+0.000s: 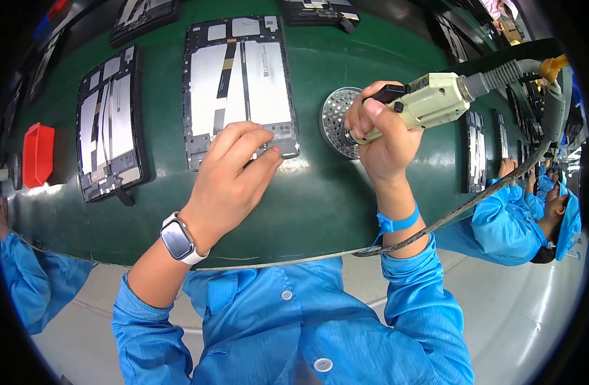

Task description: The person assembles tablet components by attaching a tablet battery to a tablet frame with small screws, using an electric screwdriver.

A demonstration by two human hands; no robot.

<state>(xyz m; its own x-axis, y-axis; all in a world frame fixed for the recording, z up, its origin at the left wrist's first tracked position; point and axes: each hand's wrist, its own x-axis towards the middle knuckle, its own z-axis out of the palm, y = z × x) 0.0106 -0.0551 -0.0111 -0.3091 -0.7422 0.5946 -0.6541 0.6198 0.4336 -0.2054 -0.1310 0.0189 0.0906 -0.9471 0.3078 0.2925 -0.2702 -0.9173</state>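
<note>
My right hand point(387, 138) is wrapped round a pale green electric screwdriver point(435, 102). Its tip end points down left at a round metal dish full of holes point(338, 115), whose right part lies behind my fingers. Whether the tip touches the dish is hidden. Just left of it, an opened tablet point(267, 64) lies flat, its inner side up, with a silver battery area and dark ribbon cables. My left hand point(233, 173) rests on the tablet's near edge, fingers stretched out and slightly apart, with nothing visible in them.
Another opened tablet point(118, 128) lies to the left, beside a red bin point(38, 155). More tablets lie along the far side and right of the green table point(320, 212). A grey cable point(461, 208) runs past my right forearm. A co-worker point(519, 218) sits at the right.
</note>
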